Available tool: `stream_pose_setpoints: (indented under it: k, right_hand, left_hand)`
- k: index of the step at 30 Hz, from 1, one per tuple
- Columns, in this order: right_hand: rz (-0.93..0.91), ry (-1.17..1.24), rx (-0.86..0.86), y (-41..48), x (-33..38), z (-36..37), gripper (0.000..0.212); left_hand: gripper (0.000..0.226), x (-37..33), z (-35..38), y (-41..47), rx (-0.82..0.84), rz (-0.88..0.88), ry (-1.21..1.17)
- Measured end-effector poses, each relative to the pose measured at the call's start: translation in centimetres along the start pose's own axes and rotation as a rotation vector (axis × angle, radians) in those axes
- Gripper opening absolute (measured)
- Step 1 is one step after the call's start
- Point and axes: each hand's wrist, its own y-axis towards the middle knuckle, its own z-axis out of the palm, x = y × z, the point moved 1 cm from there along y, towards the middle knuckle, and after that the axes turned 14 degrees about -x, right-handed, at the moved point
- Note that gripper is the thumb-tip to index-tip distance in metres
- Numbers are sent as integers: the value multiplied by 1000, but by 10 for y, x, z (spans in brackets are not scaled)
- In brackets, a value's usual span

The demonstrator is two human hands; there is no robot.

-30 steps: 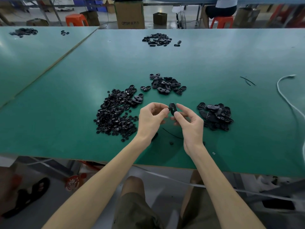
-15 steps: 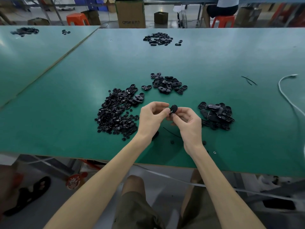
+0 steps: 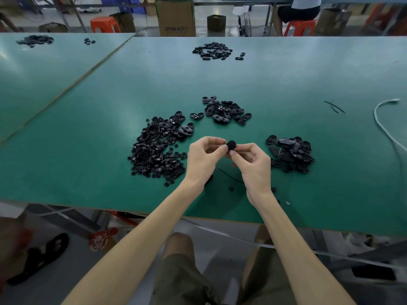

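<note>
Small black part point(image 3: 231, 145) is in the air above the green table point(image 3: 308, 80), between the pile of small round pieces point(image 3: 154, 148) and the pile of oval shells point(image 3: 290, 151). Left hand point(image 3: 203, 158) and right hand point(image 3: 253, 166) both pinch it, one from each side. It looks roundish from here; can't tell its long axis or which way it points.

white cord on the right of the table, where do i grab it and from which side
Pinch the white cord across its width at the bend, coming straight down from above. It is thin and lies flat on the green table, so there is nothing to grip from the side. The right hand is nearer, but it is busy pinching a small black part.
</note>
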Motion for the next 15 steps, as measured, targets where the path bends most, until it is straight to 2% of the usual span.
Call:
stream_pose_setpoints:
  k: [4, 15]
  right_hand:
    - [-14, -20, 4, -1, 0, 0, 12]
    - [-10, 8, 42, 0, 2, 0, 3]
  left_hand:
    - [14, 2, -1, 0, 5, 3, 8]
    - [9, 1, -6, 7, 51, 78, 131]
